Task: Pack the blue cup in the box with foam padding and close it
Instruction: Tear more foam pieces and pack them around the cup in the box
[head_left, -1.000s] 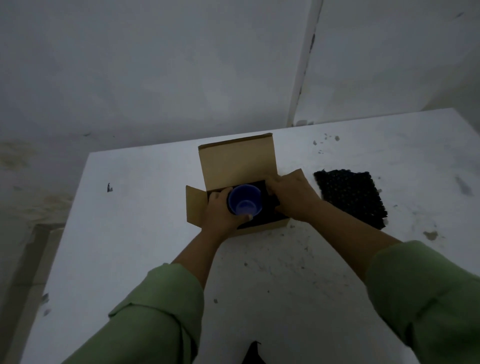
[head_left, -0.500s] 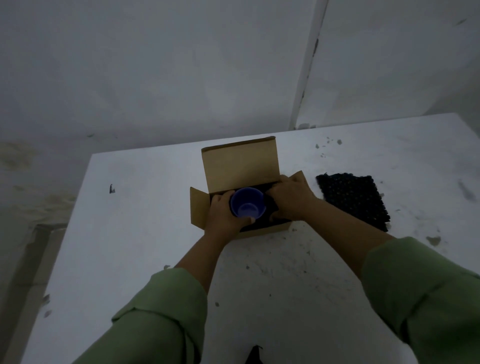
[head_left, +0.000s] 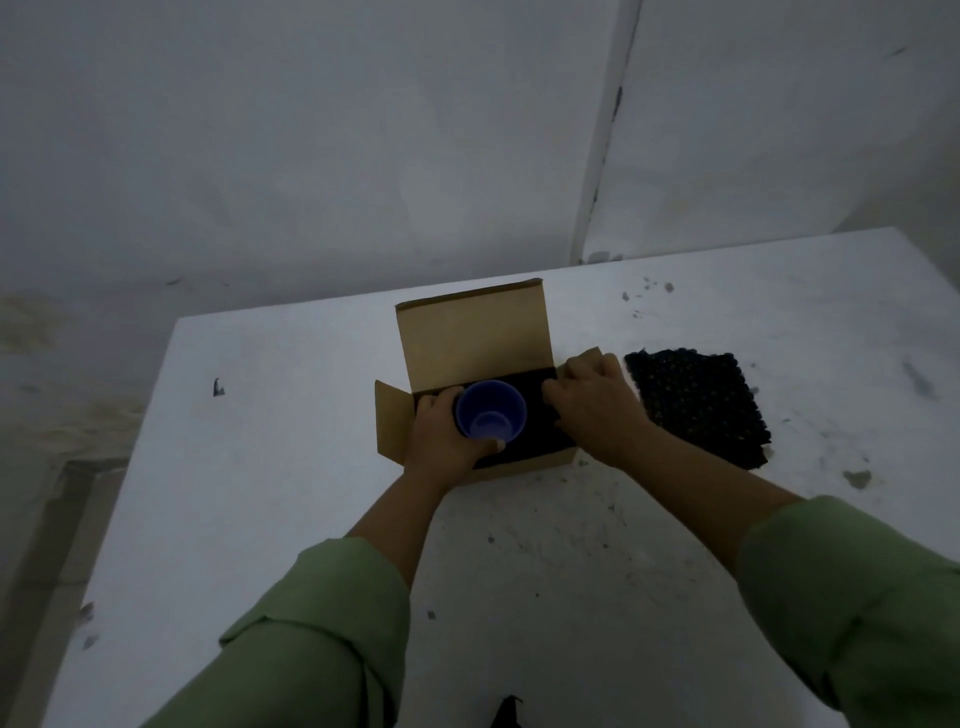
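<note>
Left of centre in the frame, the left hand (head_left: 441, 441) curls round the blue cup (head_left: 491, 415), which stands upright with its mouth up inside the open cardboard box (head_left: 470, 343) on the white desk (head_left: 260, 467), over the dark foam lining. Just right of the cup, the right hand (head_left: 597, 405) rests knuckles-up on the box's right edge, fingers bent down into the dark lining; whether it grips anything I cannot tell. Further right, a loose black foam pad (head_left: 696, 405) lies flat on the desk beside the box
</note>
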